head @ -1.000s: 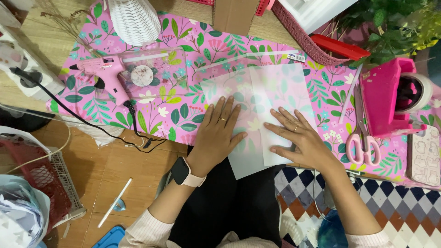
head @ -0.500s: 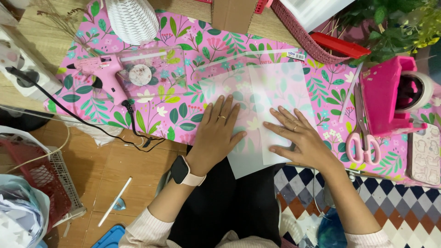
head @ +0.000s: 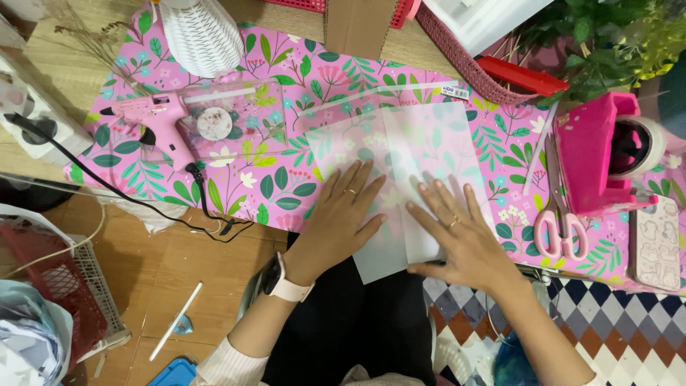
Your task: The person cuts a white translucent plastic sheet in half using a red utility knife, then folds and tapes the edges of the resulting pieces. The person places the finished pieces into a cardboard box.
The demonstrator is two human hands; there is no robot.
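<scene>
Pink glue gun (head: 153, 118), scissors (head: 559, 227), tape dispenser (head: 597, 154)

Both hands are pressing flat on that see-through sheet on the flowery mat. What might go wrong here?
The translucent sheet hangs over the near table edge under the right hand and the left hand, so uneven pressure could crease it or let it slide off. The pink scissors lie close beside the right hand; a sideways sweep might knock them. The glue gun has a black cord trailing over the edge, which could snag and drag it.

Pink floral-and-leaf table cover (head: 286, 179), frosted white translucent sheets (head: 421, 143), pink glue gun (head: 153, 118), pink-handled scissors (head: 561, 232)
</scene>
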